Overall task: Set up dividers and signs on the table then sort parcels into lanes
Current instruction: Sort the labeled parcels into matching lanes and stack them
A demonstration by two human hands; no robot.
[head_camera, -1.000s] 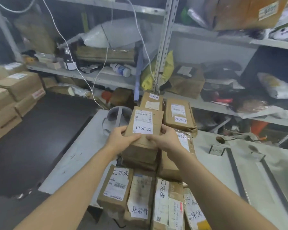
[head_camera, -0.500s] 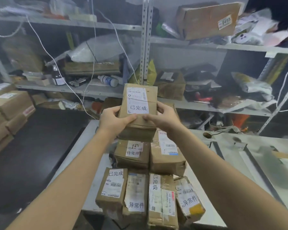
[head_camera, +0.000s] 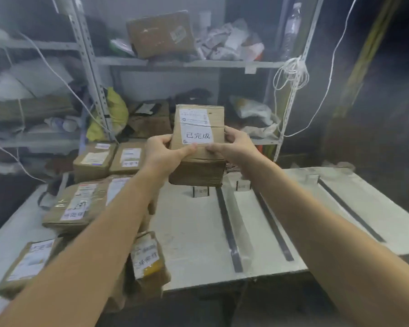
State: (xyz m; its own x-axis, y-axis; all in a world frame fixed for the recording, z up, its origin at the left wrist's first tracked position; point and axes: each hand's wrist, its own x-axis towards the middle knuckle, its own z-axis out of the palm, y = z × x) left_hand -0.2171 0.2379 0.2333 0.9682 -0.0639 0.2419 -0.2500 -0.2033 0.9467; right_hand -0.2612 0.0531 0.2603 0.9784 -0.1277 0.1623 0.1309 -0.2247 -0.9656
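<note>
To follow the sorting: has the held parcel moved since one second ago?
Yes. The held parcel went right, off the parcel pile, over the first lane sign.

Metal rack (head_camera: 90,74) at back. Top shelf: brown box (head_camera: 159,34), tilted; heap of white wrappers (head_camera: 232,43) just right of it. Clear bottle (head_camera: 292,27) upright near the right post. White cord (head_camera: 293,72) coiled on that post. Middle shelf: yellow bag (head_camera: 117,109) beside the left post, white bag (head_camera: 255,112) at right. Left shelves blurred.

A white table (head_camera: 194,232) carries three dark divider strips (head_camera: 229,230), small signs (head_camera: 200,191) at their far ends, and taped parcels (head_camera: 80,204) piled at its left.
</note>
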